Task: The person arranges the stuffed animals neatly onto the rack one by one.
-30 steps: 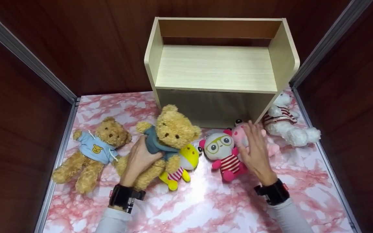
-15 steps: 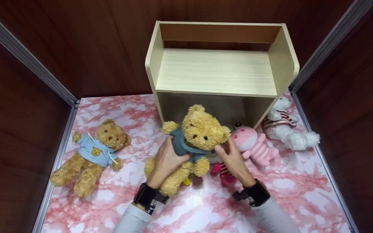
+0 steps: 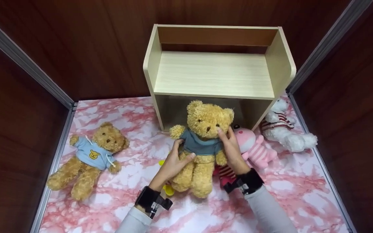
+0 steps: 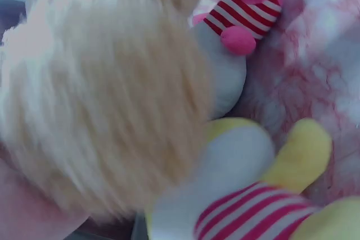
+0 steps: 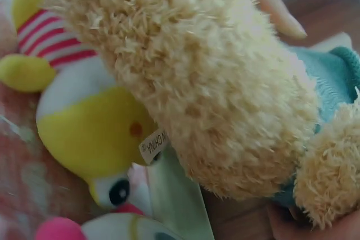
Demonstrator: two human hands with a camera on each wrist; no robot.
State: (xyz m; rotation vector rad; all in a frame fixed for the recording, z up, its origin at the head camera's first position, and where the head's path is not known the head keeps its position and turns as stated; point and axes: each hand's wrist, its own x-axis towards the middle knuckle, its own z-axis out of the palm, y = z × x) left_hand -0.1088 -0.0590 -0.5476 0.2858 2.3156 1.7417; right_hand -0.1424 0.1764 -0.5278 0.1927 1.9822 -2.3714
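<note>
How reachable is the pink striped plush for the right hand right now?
Probably yes: the pink striped plush shows beside the right hand, though that hand must first release the teal-shirted teddy bear.

Dk brn walls (image 3: 102, 48) w/ grey metal corner strips (image 3: 28, 64); pink/wht marbled counter (image 3: 108, 204), glare (image 3: 189, 208) up front; pale shelf unit (image 3: 215, 74) at back.

Two brown teddy bears (image 3: 202, 147) (image 3: 93, 154), four other plush toys (image 3: 228, 173) (image 3: 258, 152) (image 3: 282, 131) (image 5: 90, 122), one shelf unit (image 3: 214, 74), two hands (image 3: 175, 161) (image 3: 233, 150).

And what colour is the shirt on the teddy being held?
The shirt is greyish blue; it shows best in the head view.
</note>
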